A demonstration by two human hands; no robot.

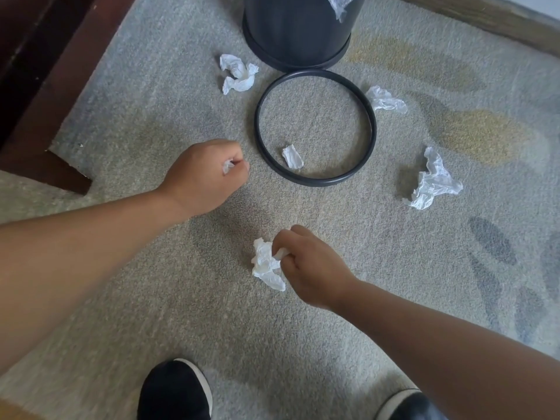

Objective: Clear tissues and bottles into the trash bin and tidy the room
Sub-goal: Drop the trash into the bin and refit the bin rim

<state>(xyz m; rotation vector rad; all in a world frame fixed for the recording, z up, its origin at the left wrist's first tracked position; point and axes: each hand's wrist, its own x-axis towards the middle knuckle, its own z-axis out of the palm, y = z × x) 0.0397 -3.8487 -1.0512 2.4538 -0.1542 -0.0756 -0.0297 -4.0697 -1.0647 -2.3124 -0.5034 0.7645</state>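
Fingers, left (241, 168): curled into a near-fist on your left hand (206, 174). A white scrap (228, 166) peeks out between thumb and fingers; most of it is hidden inside.
Fingers, right (285, 237): bent down on your right hand (312, 265), tips pinching a wad (266, 263) at its right edge. Can't tell whether the wad is off the carpet (151, 298).
Hands: well apart. Your left sits ahead and to the left of your right, just left of the ring (372, 128), not touching it.
Bin (297, 28): black, upright, cut off by the top edge of view. A clear liner (341, 4) hangs over its rim on the right.
Ring: black hoop lying flat on carpet, just in front of the bin. Touching the base or not, can't tell.
Ring tissue (292, 157): small piece inside the hoop, close to its near edge.
Left tissue (238, 74): crumpled, beside the bin's base on the left, just outside the hoop.
Mid tissue (386, 100): lies against the hoop's outer right edge.
Far tissue (433, 180): largest piece, well right of the hoop, on its own.
Carpet: grey-green pile, with yellow and dark grey blotches on the right.
Shoes (175, 389): two, dark with pale soles, at the bottom edge. The right one is partly under your right forearm.
Wood (45, 86): dark brown furniture along the left edge.
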